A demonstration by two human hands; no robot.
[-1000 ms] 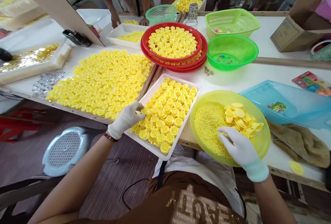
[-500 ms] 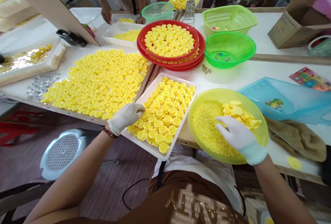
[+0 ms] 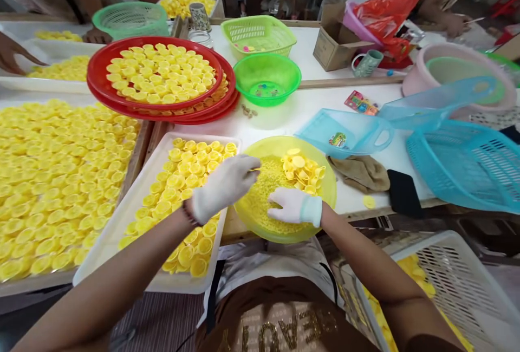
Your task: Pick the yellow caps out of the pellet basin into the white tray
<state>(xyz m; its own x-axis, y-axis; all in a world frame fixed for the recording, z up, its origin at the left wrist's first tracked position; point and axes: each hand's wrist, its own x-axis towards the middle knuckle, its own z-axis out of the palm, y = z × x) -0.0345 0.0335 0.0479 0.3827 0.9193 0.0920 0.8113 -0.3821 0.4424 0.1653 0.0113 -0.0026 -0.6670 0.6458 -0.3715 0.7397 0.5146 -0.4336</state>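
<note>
My left hand (image 3: 227,184), in a white glove, is above the left rim of the translucent yellow bowl (image 3: 331,189). Its fingertips are pinched on a small yellow plastic piece (image 3: 255,168). My gloved right hand (image 3: 296,206) rests low in the bowl, thumb and fingers apart, at the small yellow pellets (image 3: 258,203). Larger thin yellow parts (image 3: 304,170) lie heaped at the bowl's far right side. Under my left forearm, a white tray (image 3: 105,243) carries many round yellow cup-like pieces (image 3: 174,181).
Stacked red trays (image 3: 97,89) of yellow pieces stand behind the white tray. A green bowl (image 3: 268,78), blue scoop (image 3: 349,130), brown cloth (image 3: 361,172) and blue basket (image 3: 459,168) surround the work spot. Yellow pieces (image 3: 52,178) cover the left table. Other people's hands (image 3: 16,54) are across it.
My left hand has moved from the white tray's left edge over to the yellow bowl. My right hand stays in the bowl. The view has turned to the right.
</note>
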